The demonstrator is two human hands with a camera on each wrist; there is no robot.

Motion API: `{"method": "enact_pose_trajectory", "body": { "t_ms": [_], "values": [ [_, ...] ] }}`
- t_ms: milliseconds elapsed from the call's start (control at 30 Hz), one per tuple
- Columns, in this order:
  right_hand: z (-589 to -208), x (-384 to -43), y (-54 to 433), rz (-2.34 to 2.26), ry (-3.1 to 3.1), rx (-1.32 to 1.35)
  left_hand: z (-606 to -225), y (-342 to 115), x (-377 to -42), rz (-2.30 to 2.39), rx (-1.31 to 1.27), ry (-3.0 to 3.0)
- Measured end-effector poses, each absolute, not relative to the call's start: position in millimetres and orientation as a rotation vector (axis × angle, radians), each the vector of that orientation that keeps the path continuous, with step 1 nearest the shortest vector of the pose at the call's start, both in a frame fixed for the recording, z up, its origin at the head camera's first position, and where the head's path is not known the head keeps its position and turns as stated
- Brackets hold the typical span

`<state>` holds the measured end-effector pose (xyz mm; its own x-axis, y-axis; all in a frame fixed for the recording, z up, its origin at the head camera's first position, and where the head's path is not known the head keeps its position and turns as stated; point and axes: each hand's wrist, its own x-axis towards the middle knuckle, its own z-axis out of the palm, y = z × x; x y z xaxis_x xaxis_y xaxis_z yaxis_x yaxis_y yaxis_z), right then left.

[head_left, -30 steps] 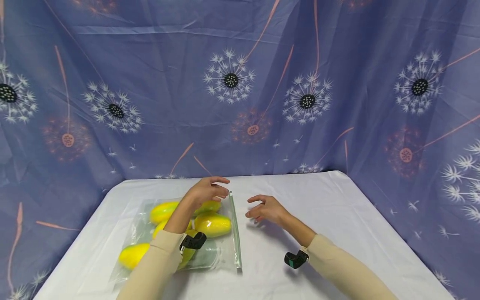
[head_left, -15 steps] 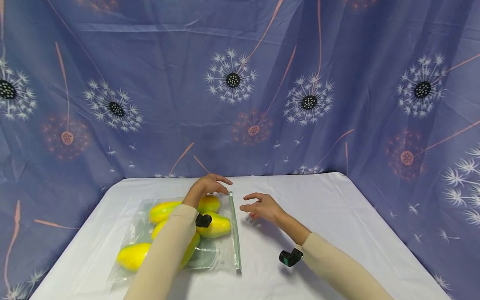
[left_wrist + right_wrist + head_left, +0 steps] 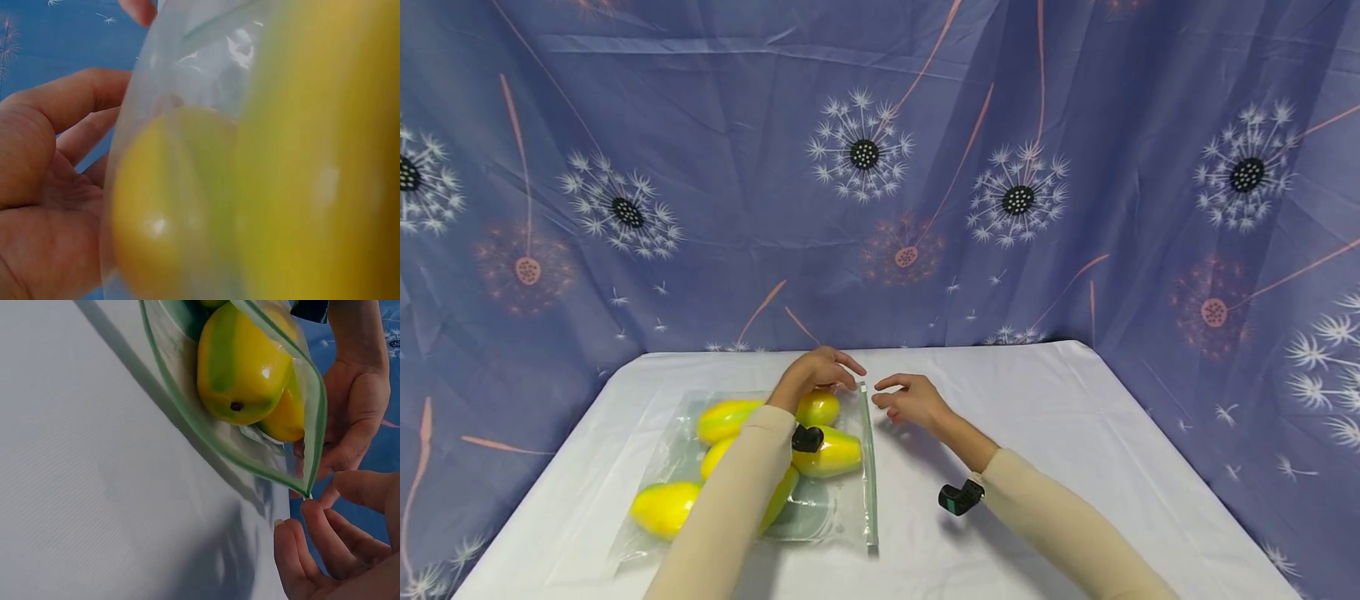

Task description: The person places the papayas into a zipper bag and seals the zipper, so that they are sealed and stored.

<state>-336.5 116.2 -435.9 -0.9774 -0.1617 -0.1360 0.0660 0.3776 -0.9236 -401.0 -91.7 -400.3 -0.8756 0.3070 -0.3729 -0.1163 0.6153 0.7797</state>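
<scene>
A clear zip bag [image 3: 842, 508] lies on its side at the left of the table, with a green zip strip [image 3: 870, 475] along its right edge. Inside are several yellow-green fruits [image 3: 829, 452], one showing a dark stem end. My left hand [image 3: 820, 368] reaches over the bag and holds its far corner, its fingertips partly hidden behind the plastic. Close by, my right hand [image 3: 917, 402] has thumb and fingers apart, around the zip's end [image 3: 307, 497] without a visible pinch. The bag's mouth gapes in the right wrist view.
A white cloth covers the table [image 3: 1037, 417]. Blue curtain fabric [image 3: 737, 167] printed with dandelions hangs behind and at both sides. The left forearm [image 3: 730, 500] crosses above the bag and hides part of the fruits.
My left hand has moved slightly right and lowered onto the bag's far corner. My right hand has moved left and away from me, up to the zip's end.
</scene>
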Motion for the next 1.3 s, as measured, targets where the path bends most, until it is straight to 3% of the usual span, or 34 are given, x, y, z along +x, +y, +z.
{"method": "enact_pose_trajectory", "body": {
  "t_ms": [1300],
  "values": [
    [-442, -352, 88, -2.056, 2.284, 0.009, -404, -96, -393, 1.552, 0.209, 2.291]
  ]
}}
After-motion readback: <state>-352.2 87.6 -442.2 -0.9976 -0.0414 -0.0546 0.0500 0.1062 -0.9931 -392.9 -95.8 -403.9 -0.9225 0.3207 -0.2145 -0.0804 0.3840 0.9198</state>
